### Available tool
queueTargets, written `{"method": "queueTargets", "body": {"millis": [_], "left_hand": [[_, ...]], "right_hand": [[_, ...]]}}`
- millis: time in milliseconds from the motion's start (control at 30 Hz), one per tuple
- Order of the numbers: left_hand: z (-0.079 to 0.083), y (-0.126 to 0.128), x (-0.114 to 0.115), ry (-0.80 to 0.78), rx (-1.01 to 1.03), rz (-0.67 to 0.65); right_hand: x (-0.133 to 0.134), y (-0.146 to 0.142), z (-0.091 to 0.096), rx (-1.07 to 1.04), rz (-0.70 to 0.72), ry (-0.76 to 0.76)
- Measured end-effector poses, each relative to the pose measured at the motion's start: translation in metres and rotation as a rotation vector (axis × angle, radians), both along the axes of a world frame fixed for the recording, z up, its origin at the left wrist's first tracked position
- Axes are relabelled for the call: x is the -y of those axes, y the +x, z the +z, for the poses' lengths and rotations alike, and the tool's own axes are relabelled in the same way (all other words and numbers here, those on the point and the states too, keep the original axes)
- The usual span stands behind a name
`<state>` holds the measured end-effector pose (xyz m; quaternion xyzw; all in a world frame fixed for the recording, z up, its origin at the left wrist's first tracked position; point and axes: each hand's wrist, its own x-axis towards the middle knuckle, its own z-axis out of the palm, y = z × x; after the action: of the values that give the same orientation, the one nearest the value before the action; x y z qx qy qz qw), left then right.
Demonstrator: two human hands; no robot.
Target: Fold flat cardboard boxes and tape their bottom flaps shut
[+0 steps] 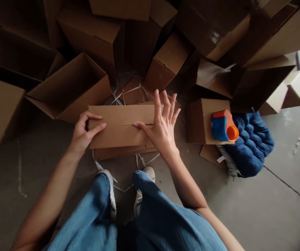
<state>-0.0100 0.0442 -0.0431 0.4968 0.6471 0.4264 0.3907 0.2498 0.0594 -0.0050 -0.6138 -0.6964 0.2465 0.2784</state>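
Fingers [94,115] of our left hand [80,134] seemingly grasp the carton [118,116] at nine o'clock; our right hand [164,130], splayed free, rests a thumb [142,127] on top toward three, along its long axis.

Left hand [83,134] gripped one end of the cardboard box [118,115], thumb on top, while the right hand [162,130], fingers [158,108] fanned wide, had its thumb at the seam [123,124]! Open cartons [87,99] crowded behind; to the right, a blue-and-orange object [219,129] sat atop another carton [198,122], beside a blue cushion [253,143].
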Motion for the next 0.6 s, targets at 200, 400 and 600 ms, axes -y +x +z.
{"method": "queueTargets", "body": {"millis": [200,400,600], "left_hand": [[0.002,0.001,0.002,0.002,0.036,0.003],[0.001,0.0,0.001,-0.026,0.067,0.007],[0.001,0.001,0.001,-0.034,0.099,0.02]], "right_hand": [[-0.004,0.11,-0.02,0.118,-0.534,0.05],[0.026,0.225,-0.066,0.393,-1.095,-0.017],[0.047,0.247,-0.1,0.404,-1.053,-0.024]]}}
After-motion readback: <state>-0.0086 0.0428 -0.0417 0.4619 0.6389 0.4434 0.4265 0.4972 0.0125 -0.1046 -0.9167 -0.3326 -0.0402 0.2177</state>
